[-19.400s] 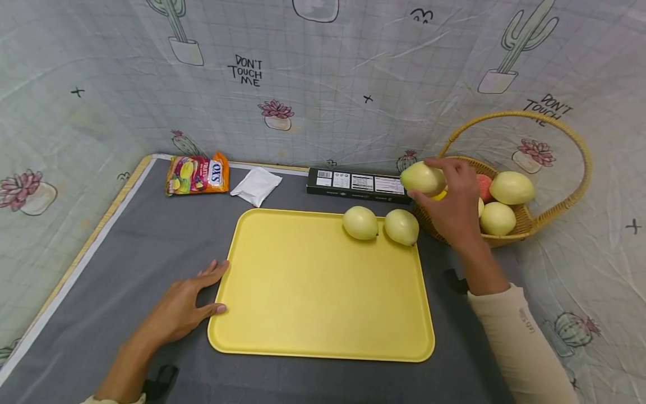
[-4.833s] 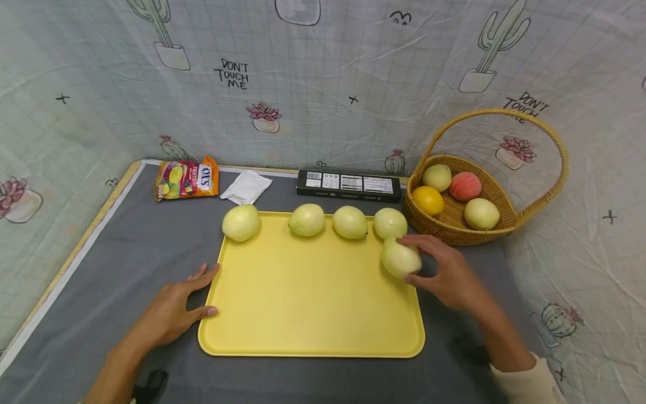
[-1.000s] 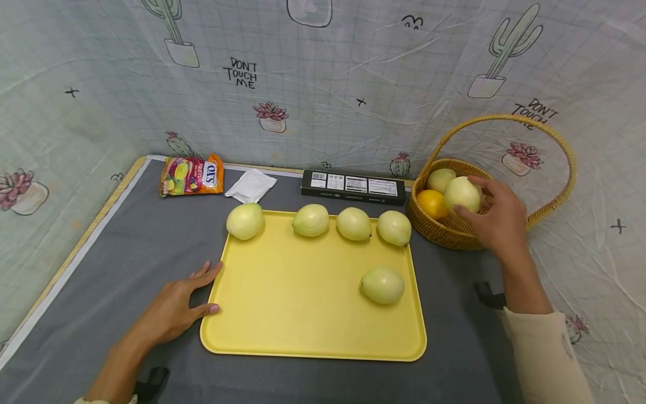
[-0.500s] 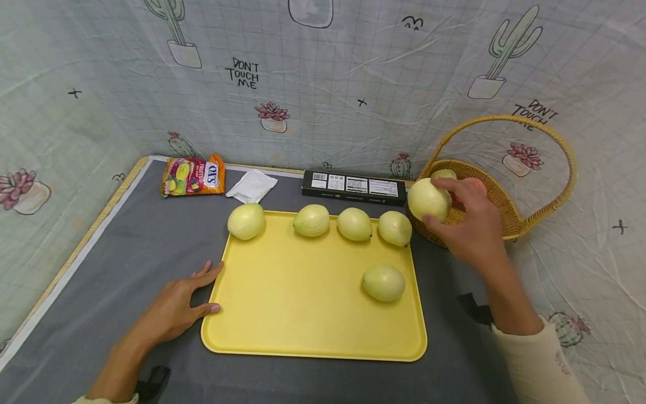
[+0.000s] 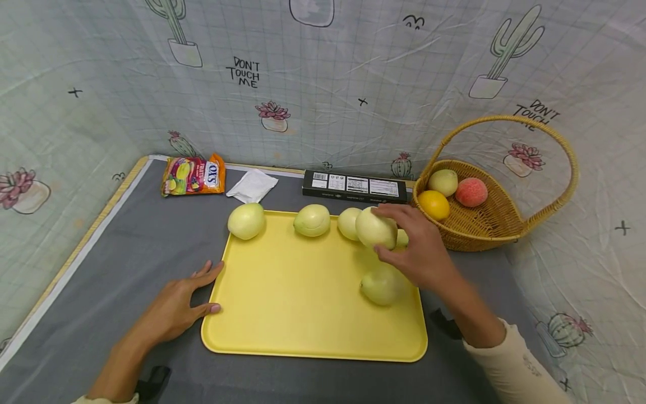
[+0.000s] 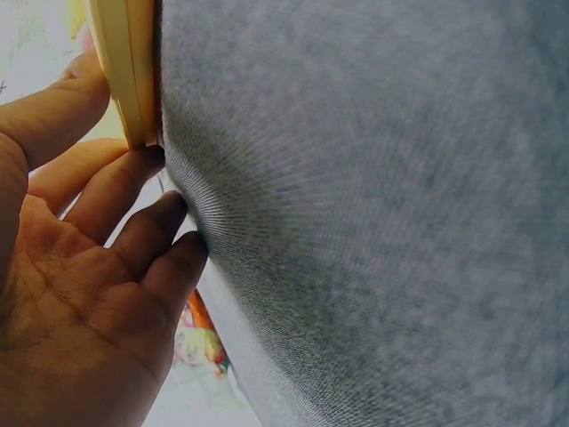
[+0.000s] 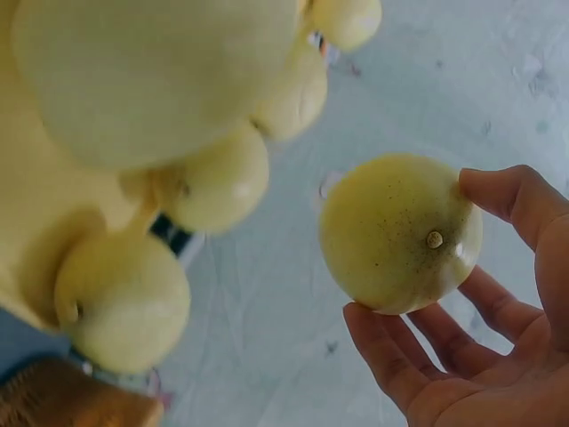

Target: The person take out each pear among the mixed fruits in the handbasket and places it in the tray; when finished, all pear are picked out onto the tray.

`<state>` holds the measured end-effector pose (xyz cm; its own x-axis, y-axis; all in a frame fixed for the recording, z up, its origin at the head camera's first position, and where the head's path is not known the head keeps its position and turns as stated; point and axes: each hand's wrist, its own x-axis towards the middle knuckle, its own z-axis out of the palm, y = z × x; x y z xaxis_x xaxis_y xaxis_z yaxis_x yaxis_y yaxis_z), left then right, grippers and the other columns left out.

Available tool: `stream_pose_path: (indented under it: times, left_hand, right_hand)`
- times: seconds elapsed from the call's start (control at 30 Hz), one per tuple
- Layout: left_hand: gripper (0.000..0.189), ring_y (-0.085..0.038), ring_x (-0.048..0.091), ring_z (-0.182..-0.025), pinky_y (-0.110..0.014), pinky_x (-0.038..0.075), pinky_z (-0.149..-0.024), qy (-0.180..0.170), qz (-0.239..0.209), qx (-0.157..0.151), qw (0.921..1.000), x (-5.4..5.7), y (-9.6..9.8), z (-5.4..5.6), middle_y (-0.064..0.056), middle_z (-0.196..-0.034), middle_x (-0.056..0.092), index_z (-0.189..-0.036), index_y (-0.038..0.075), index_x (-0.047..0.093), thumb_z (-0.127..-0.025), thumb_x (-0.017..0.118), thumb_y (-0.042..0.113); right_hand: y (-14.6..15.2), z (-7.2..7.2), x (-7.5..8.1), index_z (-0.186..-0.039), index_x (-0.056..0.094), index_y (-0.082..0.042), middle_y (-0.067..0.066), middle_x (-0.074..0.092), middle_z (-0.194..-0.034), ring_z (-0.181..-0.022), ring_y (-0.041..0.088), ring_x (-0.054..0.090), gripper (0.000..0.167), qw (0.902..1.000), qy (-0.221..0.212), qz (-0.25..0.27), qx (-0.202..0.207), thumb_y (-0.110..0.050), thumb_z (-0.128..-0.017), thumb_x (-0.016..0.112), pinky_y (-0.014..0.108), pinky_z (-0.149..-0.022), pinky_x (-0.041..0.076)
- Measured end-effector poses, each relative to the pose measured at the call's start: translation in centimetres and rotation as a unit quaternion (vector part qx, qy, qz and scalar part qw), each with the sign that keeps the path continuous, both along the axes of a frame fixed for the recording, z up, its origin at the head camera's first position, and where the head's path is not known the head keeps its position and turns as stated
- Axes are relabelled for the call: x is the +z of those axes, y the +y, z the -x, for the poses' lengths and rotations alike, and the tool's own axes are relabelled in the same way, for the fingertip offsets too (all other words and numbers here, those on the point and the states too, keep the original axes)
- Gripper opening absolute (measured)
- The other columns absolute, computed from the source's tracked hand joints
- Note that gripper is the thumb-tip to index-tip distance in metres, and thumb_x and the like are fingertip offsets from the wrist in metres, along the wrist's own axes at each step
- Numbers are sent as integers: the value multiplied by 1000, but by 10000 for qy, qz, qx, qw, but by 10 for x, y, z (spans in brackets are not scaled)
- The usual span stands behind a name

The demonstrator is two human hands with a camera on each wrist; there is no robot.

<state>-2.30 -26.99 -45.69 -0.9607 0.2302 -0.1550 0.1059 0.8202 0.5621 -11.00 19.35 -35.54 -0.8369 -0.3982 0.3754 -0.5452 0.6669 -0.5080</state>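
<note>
My right hand [image 5: 421, 247] pinches a small pale yellow-green melon [image 5: 375, 228] between thumb and fingers, above the upper right part of the yellow tray [image 5: 282, 303]. In the right wrist view, the held melon [image 7: 400, 236] shows a round scar at one end. Several similar melons sit on the tray: one at the far left corner [image 5: 246, 221], others along the far edge, and one nearer [image 5: 382, 285] below the held melon. My left hand [image 5: 174, 308] touches the tray's left rim with thumb and fingers spread; the left wrist view shows the fingertips on the grey cloth beside it.
A wicker basket [image 5: 484, 243] with a tall handle stands right of the tray, holding a pale fruit [image 5: 443, 182], a peach [image 5: 471, 192] and an orange-yellow fruit [image 5: 434, 205]. Behind the tray lie a candy bag [image 5: 193, 175], a white packet [image 5: 252, 186] and a black box [image 5: 355, 187].
My right hand has taken a melon from the basket and carried it left over the tray. Since the earliest frame, more melons have been set on the tray. The left hand stays at the rim.
</note>
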Motion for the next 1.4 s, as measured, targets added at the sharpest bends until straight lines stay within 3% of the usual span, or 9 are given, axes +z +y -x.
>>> stream_pose_path:
  times: [0.23,0.5,0.8,1.13,1.4]
  left_hand:
    - [92,-56,43,-147,-74,42,-113,-16,-19,-14,10000,1,0,0,-29,-166,37,-166,20,39,-89,86,37]
    - [92,-56,44,-146,-73,43,-111,-3,9,-9,10000,1,-2,0,-29,-166,38,-166,20,39,-89,85,38]
    - [92,-55,44,-147,-73,43,-111,7,42,-26,10000,-1,-1,0,-28,-166,38,-166,20,39,-89,85,39]
    - [92,-56,45,-146,-74,43,-111,29,25,-27,10000,0,0,0,-29,-166,38,-166,19,40,-89,85,38]
    - [91,-56,44,-146,-73,43,-111,87,-64,-83,9999,1,0,0,-30,-165,38,-166,18,40,-89,86,35]
  right_hand:
    - [-23,-5,-19,-144,65,-17,7,61,-149,-135,31,58,63,9983,-455,-159,324,-15,-85,89,53,-101,58]
    - [-51,-6,-39,-141,68,-15,7,64,-146,-135,30,59,59,9925,-849,-598,642,-14,-85,86,51,-108,54]
    - [-60,-5,-57,-140,69,-14,9,63,-144,-135,29,56,57,9859,-874,-1145,855,-12,-86,85,47,-109,54]
    - [-58,-5,-56,-139,70,-16,7,64,-142,-129,28,58,59,9861,-684,-1308,766,-21,-84,92,46,-107,54]
    - [-42,-2,-41,-143,67,-19,5,64,-146,-134,30,57,64,9908,-926,-795,585,-29,-85,92,54,-111,51]
